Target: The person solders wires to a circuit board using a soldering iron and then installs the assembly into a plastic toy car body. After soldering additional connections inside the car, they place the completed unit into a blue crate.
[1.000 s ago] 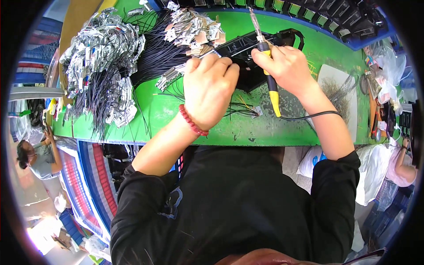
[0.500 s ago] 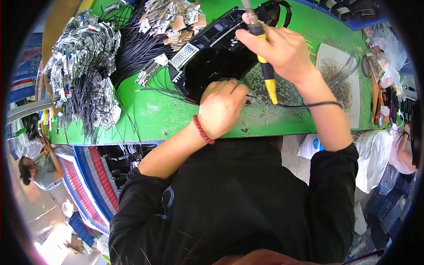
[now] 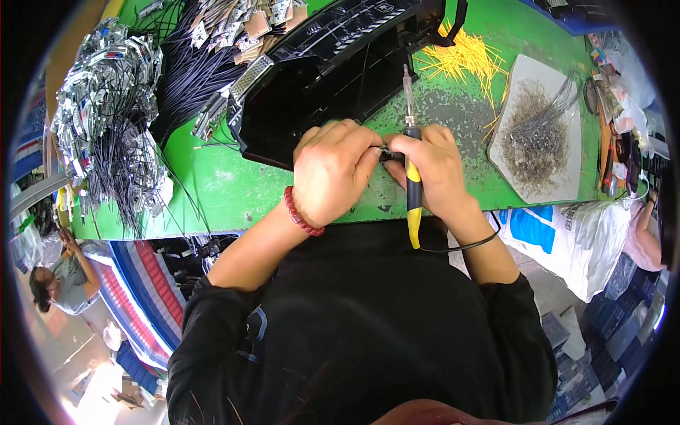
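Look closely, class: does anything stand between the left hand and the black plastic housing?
Nothing visible: in view, the left hand overlaps the near edge of the black plastic housing. The soldering iron is to the right.

ok so your right grip (image 3: 435,170) has dropped from over the black housing (image 3: 312,92) to beside your left grip (image 3: 328,168), fingertips now close together at a thin dark piece (image 3: 383,148). The soldering iron (image 3: 414,185) came down too, straighter, and those yellow wires (image 3: 464,60) got uncovered.
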Available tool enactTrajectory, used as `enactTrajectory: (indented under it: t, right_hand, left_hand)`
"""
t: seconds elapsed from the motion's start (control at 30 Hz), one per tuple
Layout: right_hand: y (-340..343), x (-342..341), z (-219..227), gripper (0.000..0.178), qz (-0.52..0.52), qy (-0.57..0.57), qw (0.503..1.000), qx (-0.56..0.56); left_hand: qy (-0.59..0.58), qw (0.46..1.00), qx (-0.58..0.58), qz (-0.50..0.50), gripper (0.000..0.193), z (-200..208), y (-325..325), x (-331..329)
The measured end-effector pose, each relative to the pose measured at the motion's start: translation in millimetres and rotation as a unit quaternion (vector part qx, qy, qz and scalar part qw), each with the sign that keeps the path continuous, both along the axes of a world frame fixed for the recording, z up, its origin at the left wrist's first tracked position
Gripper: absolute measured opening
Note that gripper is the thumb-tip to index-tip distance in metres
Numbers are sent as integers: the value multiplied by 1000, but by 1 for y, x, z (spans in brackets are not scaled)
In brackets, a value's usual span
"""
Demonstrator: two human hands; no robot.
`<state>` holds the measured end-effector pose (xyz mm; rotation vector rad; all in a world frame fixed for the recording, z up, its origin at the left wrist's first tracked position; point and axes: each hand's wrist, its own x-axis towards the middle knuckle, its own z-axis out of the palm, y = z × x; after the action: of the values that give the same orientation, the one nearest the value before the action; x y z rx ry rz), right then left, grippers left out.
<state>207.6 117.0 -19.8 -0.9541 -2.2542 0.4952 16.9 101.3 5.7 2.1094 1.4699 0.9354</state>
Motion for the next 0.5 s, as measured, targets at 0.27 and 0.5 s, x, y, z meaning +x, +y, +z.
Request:
enactTrajectory:
  t: [0.27, 0.5]
  right_hand:
    - [-17, 3, 0, 49, -108, 9, 994, -5]
    - [-18, 8, 6, 40, -91, 256, 932, -241]
  left_hand:
    - [-35, 999, 1, -15, 9, -6, -3, 13]
    - [-13, 1000, -3, -17, 9, -3, -1, 17]
